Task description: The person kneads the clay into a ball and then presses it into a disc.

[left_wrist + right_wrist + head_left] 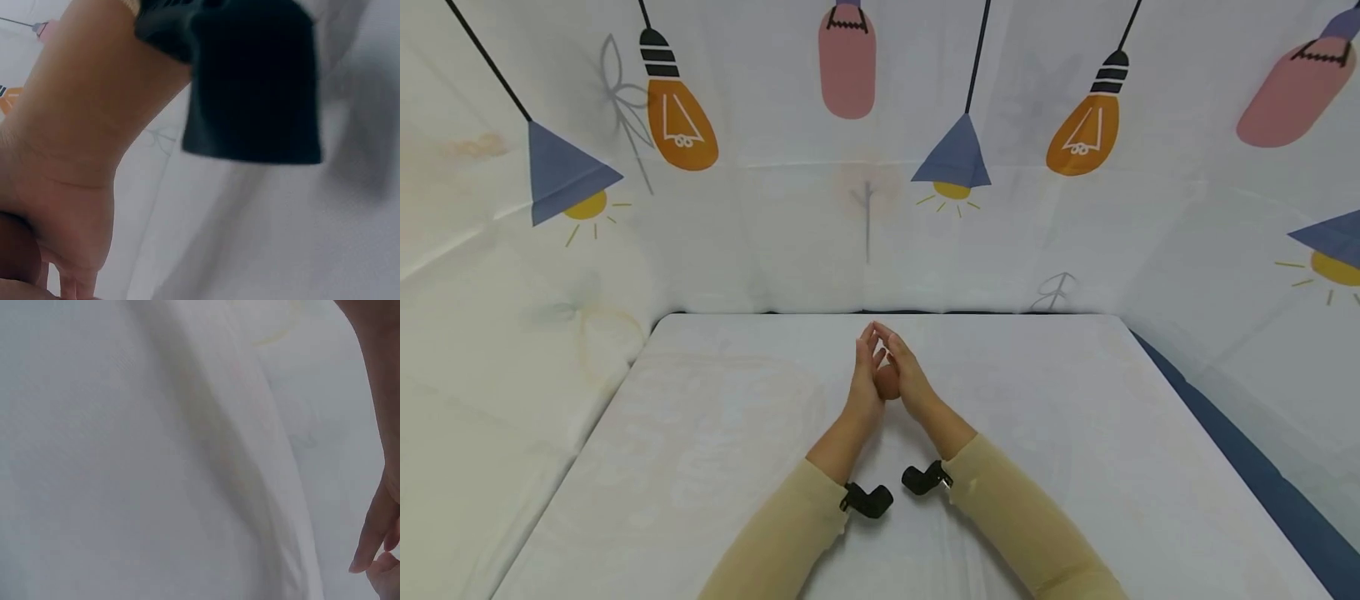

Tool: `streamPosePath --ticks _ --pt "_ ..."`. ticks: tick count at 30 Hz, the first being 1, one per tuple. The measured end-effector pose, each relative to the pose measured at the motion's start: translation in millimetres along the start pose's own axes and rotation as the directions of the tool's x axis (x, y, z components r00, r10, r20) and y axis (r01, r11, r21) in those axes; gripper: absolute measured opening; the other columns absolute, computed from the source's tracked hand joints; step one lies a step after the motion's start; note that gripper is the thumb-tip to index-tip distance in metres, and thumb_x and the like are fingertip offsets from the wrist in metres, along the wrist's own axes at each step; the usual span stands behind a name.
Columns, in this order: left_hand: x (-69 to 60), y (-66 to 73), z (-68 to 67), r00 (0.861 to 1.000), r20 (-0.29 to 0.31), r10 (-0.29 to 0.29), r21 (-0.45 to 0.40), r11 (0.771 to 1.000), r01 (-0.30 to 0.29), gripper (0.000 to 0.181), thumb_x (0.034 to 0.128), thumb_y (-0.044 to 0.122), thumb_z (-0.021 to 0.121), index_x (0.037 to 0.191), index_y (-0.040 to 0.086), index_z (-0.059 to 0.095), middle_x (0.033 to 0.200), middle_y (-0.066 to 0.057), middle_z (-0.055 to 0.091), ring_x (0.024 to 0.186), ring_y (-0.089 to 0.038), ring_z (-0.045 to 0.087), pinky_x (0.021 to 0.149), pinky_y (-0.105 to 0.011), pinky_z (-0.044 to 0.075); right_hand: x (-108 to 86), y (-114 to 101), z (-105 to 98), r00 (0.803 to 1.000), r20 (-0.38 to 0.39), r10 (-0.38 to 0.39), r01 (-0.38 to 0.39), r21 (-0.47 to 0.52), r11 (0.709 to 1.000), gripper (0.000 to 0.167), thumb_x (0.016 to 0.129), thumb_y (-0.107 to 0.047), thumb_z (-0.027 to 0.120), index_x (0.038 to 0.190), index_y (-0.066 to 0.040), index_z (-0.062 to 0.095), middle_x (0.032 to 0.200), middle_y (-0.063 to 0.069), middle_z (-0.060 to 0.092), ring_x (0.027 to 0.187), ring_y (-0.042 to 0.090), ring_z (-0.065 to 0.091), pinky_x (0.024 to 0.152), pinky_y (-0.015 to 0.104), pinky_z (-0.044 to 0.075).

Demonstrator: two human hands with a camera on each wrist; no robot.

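In the head view a reddish-brown ball (887,382) sits between the palms of both hands, above the far middle of the white table (722,450). The left hand (863,387) presses against its left side and the right hand (916,385) against its right. The fingers of both hands are nearly straight and meet at their tips, forming a peak. Part of the ball (17,249) shows at the lower left edge of the left wrist view, beside the left palm (65,215). Fingertips of the two hands meet at the right edge of the right wrist view; the ball is not visible there.
Black wrist cameras (867,500) stick out inward from the cream sleeves (782,533). A white cloth (790,225) printed with lamps and bulbs hangs behind the table's far edge. Dark blue fabric (1232,442) shows along the right edge.
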State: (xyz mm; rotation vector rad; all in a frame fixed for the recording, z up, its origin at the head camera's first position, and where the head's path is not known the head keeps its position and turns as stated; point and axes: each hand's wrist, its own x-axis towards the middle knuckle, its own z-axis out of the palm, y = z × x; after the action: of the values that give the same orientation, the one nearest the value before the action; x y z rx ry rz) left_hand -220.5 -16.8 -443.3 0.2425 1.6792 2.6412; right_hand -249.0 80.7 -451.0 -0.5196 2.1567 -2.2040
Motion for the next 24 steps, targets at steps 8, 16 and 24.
streamPosePath --ticks 8,16,24 --pt "4.8 0.0 -7.1 0.988 -0.078 0.130 0.269 0.957 -0.105 0.087 0.0946 0.078 0.024 0.161 0.023 0.015 0.166 -0.007 0.014 0.151 -0.026 0.014 0.118 -0.056 0.009 -13.9 -1.1 12.1 0.998 0.067 -0.010 0.012 -0.027 1.000 0.062 0.108 -0.045 0.017 0.156 -0.010 0.035 0.162 0.008 0.031 0.148 0.034 0.025 0.118 0.056 0.015" --pt "11.4 -3.2 -15.8 0.986 -0.030 0.162 0.349 0.926 -0.141 0.106 0.0837 0.090 0.025 0.161 0.018 0.013 0.165 -0.016 0.012 0.148 -0.036 0.020 0.116 -0.061 0.013 -20.4 -4.3 13.7 0.991 0.124 -0.051 0.033 0.141 0.989 0.077 0.105 -0.060 0.013 0.157 -0.004 0.028 0.161 0.014 0.030 0.147 0.032 0.028 0.118 0.051 0.020" --pt "11.2 -15.4 -15.8 0.975 0.105 0.197 0.427 0.876 -0.224 0.106 0.0908 0.082 0.018 0.159 0.001 0.013 0.164 -0.021 0.016 0.150 -0.036 0.016 0.118 -0.058 0.013 -17.2 -14.8 6.6 0.991 -0.005 -0.136 0.132 0.298 0.945 0.081 0.105 -0.059 0.017 0.153 0.005 0.029 0.157 0.025 0.032 0.147 0.035 0.025 0.120 0.049 0.017"
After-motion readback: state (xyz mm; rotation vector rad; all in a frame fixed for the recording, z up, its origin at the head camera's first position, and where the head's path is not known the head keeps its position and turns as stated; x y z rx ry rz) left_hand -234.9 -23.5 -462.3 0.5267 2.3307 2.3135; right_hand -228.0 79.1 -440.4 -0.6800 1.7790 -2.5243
